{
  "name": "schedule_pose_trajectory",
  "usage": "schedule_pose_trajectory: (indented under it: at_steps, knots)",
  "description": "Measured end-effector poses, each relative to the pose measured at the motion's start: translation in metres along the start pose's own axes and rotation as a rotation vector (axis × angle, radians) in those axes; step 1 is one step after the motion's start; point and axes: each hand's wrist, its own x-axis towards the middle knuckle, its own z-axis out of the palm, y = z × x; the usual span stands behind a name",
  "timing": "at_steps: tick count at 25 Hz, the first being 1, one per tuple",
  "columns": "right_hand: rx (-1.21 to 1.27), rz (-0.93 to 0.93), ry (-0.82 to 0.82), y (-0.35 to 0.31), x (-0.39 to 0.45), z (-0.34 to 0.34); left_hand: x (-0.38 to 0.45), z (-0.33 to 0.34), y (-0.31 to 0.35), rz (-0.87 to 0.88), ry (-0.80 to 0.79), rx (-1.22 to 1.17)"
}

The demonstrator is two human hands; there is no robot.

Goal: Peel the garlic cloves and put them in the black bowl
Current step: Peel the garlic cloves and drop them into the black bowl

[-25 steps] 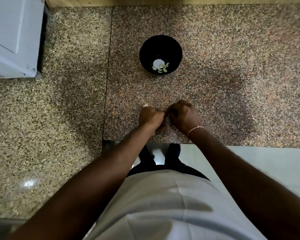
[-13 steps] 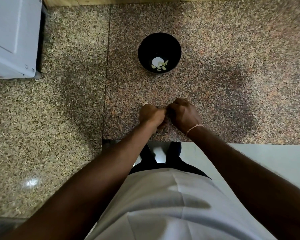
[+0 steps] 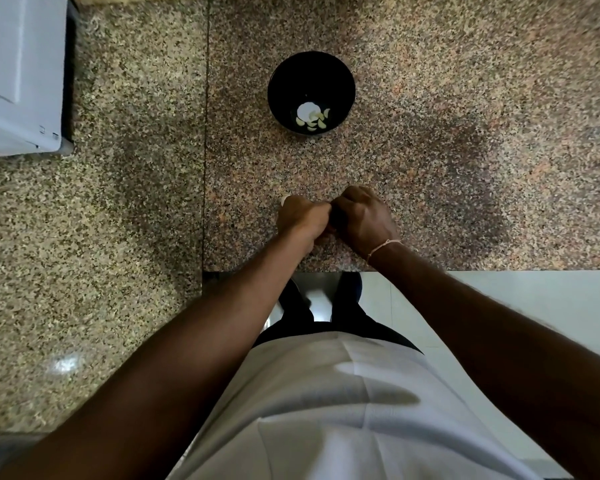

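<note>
With the left hand (image 3: 303,216) and right hand (image 3: 362,218) curled knuckle to knuckle (their hold is hidden), a freed clove could skitter off the bench (image 3: 465,150) edge at 6 o'clock, missing the bowl (image 3: 281,81) at 12

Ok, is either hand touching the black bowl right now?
Apart. The head view shows a wide strip of bare counter between the bowl and both the left hand and right hand.

Curled hands (image 3: 336,220) touching (bowl (image 3: 281,77) beyond)

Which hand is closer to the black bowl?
Neither by much, maybe the right. The left hand sits below the bowl, a little left; the right hand below, a little right, knuckles reaching slightly farther up.
</note>
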Motion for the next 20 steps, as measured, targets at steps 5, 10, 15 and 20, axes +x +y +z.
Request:
schedule_pose_trajectory:
  at_steps: [5, 10, 15, 20]
  knots:
    - [-0.004, 0.003, -0.003, -0.0031, -0.0004, -0.001, -0.0006, 0.0032, -0.0009, -0.013, 0.018, -0.03]
    - [0.014, -0.011, -0.008, -0.0048, 0.0017, -0.0023, -0.0043, 0.0018, 0.002, -0.044, -0.008, -0.07]
    - [0.011, -0.02, -0.023, -0.0024, 0.0049, -0.0036, -0.0061, 0.0031, 0.0032, -0.061, -0.02, -0.09]
    - [0.009, -0.022, -0.033, -0.005, 0.0029, -0.0011, -0.0063, 0.0011, -0.0018, -0.076, -0.023, -0.074]
